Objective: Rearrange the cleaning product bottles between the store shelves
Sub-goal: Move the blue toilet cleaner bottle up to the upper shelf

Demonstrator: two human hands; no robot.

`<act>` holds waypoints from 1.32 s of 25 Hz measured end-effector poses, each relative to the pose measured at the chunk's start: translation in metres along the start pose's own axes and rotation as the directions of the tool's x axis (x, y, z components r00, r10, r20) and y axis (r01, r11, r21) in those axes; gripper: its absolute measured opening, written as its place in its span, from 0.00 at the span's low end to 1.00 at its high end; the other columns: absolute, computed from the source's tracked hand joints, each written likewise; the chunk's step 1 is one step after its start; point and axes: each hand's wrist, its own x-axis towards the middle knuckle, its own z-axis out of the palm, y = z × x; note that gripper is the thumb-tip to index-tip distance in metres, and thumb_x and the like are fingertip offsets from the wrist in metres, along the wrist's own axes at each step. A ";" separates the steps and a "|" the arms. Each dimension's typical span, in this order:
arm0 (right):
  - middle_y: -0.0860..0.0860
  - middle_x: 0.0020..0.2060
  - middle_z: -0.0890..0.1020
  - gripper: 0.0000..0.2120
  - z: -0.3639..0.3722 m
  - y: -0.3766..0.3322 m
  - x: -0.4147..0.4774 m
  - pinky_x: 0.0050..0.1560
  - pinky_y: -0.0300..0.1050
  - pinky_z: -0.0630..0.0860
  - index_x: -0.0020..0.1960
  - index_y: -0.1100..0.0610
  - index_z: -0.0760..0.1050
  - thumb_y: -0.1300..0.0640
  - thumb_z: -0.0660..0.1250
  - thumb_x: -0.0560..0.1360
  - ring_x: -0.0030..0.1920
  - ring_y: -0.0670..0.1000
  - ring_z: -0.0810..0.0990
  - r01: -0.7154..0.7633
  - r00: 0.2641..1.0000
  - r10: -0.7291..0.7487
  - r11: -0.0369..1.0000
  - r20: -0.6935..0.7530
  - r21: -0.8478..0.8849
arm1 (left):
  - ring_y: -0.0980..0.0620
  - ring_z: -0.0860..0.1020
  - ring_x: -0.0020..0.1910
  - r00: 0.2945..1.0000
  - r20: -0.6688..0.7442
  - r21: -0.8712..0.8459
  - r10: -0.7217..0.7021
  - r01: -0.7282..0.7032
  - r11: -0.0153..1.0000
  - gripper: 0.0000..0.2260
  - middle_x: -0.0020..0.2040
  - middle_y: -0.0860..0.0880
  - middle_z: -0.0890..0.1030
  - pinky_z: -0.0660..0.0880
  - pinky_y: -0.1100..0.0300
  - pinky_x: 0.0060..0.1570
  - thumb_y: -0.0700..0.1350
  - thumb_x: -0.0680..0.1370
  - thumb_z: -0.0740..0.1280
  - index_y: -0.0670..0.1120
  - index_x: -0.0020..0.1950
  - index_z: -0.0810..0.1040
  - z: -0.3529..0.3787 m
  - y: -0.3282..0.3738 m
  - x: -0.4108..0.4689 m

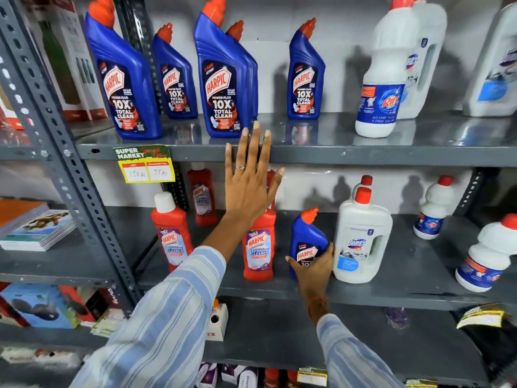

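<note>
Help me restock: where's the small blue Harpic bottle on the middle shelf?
Right of centre in the head view: the small blue Harpic bottle stands between a red Harpic bottle and the white Domex bottle.

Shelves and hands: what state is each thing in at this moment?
Left hand: open, fingers spread, empty, raised before the upper shelf edge.
Right hand: wrapped around the small blue Harpic bottle.
Small blue Harpic bottle: upright on the middle shelf, capped.
Domex bottle: upright, capped, beside it.
Red Harpic bottle: upright, top hidden by the left arm.

Blue bottles [225, 77] — orange-red caps; red bottles [258, 245]; blue-white striped sleeves [167, 317].
</note>
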 end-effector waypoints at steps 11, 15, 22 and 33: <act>0.42 0.54 0.74 0.44 -0.050 -0.059 -0.011 0.54 0.27 0.68 0.64 0.45 0.62 0.44 0.80 0.53 0.54 0.42 0.73 0.316 0.948 -0.317 0.938 -0.018 0.142 | 0.44 0.50 0.77 0.997 0.075 -0.036 0.001 0.002 0.999 0.30 0.78 0.43 0.54 0.43 0.45 0.74 0.57 0.82 0.55 0.46 0.77 0.46 -0.012 -0.001 -0.001; 0.39 0.58 0.74 0.45 -0.081 -0.138 -0.016 0.58 0.31 0.71 0.64 0.39 0.60 0.33 0.76 0.53 0.58 0.40 0.74 0.461 0.887 -0.437 0.860 -0.149 0.221 | 0.46 0.52 0.77 0.998 0.067 -0.086 0.013 -0.007 0.996 0.27 0.78 0.44 0.57 0.46 0.46 0.74 0.55 0.82 0.54 0.46 0.77 0.53 -0.018 -0.003 -0.004; 0.55 0.67 0.70 0.53 -0.110 -0.271 0.029 0.67 0.49 0.69 0.71 0.57 0.58 0.38 0.78 0.55 0.67 0.54 0.68 0.566 0.818 -0.517 0.800 -0.252 0.197 | 0.44 0.54 0.76 0.997 0.082 -0.108 -0.015 0.024 0.994 0.27 0.77 0.43 0.57 0.49 0.43 0.74 0.55 0.81 0.51 0.46 0.77 0.49 -0.025 0.003 -0.004; 0.63 0.65 0.69 0.53 -0.057 -0.306 0.094 0.66 0.50 0.62 0.70 0.65 0.58 0.42 0.79 0.57 0.66 0.61 0.67 0.507 0.856 -0.489 0.858 -0.169 0.086 | 0.46 0.50 0.77 0.995 0.098 -0.070 -0.020 0.027 0.997 0.30 0.78 0.44 0.54 0.51 0.43 0.74 0.56 0.80 0.53 0.45 0.77 0.49 -0.023 0.001 -0.003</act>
